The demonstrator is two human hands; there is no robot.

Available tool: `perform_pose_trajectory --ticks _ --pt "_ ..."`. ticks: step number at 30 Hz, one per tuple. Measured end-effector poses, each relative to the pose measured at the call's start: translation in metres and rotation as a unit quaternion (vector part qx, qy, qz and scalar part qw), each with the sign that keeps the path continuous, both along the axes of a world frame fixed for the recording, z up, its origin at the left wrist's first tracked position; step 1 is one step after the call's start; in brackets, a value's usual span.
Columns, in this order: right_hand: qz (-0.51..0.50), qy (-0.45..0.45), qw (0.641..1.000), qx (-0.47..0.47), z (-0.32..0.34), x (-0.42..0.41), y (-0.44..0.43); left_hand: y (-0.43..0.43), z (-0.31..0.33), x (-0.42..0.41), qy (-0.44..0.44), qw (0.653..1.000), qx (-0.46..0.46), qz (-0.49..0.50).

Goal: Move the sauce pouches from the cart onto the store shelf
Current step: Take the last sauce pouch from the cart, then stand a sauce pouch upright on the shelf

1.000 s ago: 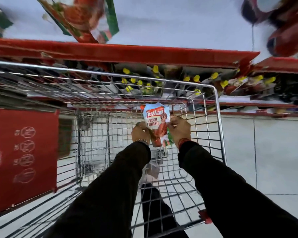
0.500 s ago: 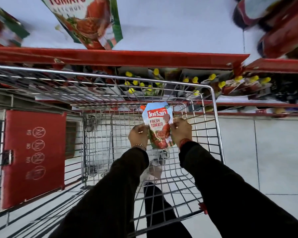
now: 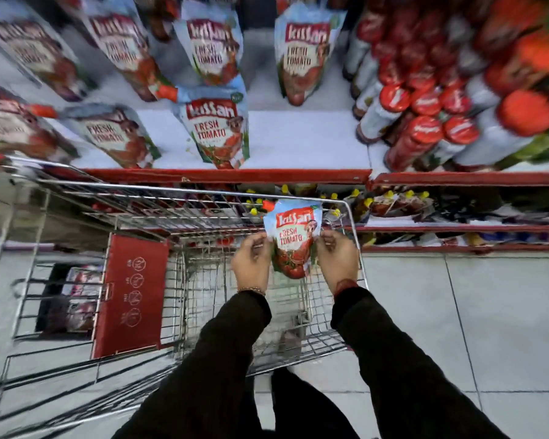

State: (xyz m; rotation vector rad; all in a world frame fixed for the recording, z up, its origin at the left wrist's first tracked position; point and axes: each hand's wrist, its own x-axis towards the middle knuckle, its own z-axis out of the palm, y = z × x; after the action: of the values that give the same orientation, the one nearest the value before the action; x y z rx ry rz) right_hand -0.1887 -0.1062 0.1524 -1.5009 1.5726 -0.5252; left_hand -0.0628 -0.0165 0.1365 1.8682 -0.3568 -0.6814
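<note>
I hold one tomato sauce pouch (image 3: 293, 236) upright over the wire cart (image 3: 187, 191), near its far right corner. My left hand (image 3: 251, 264) grips the pouch's left edge and my right hand (image 3: 338, 259) grips its right edge. Above the cart's rim lies the white store shelf (image 3: 305, 137) with a red front lip. Several pouches of the same kind stand on it, the nearest one (image 3: 217, 128) just left of centre. A bare patch of shelf lies to that pouch's right.
Red-capped ketchup bottles (image 3: 425, 128) crowd the shelf's right side. A lower shelf (image 3: 457, 228) with yellow-capped items runs behind the cart. The cart's red child-seat flap (image 3: 130, 296) is at the left. Grey tiled floor (image 3: 488, 327) lies to the right.
The pouch has risen in both hands toward the cart's rim. My view has tilted up, so the stocked upper shelf now fills the top of the frame.
</note>
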Motion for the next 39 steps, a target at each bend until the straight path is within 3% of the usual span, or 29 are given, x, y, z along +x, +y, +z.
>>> perform_pose_trajectory --ticks 9,16,26,36,39 --pt "-0.041 -0.116 0.985 -0.122 0.105 0.008 -0.031 -0.04 0.107 0.018 -0.075 0.99 -0.113 -0.024" --pt "-0.061 -0.195 0.971 -0.123 0.15 0.031 -0.086 -0.105 0.158 0.043 -0.147 0.979 -0.138 -0.022" --pt "-0.015 -0.186 0.981 -0.052 0.114 0.047 -0.126 -0.14 0.132 0.054 -0.122 0.99 -0.07 -0.004" --pt "0.012 -0.151 0.987 -0.06 0.106 0.044 -0.129 -0.132 0.137 0.046 -0.112 0.991 -0.066 -0.028" --pt "0.013 -0.154 0.986 -0.063 0.114 0.038 -0.128 -0.125 0.139 0.045 -0.118 0.987 -0.107 -0.03"
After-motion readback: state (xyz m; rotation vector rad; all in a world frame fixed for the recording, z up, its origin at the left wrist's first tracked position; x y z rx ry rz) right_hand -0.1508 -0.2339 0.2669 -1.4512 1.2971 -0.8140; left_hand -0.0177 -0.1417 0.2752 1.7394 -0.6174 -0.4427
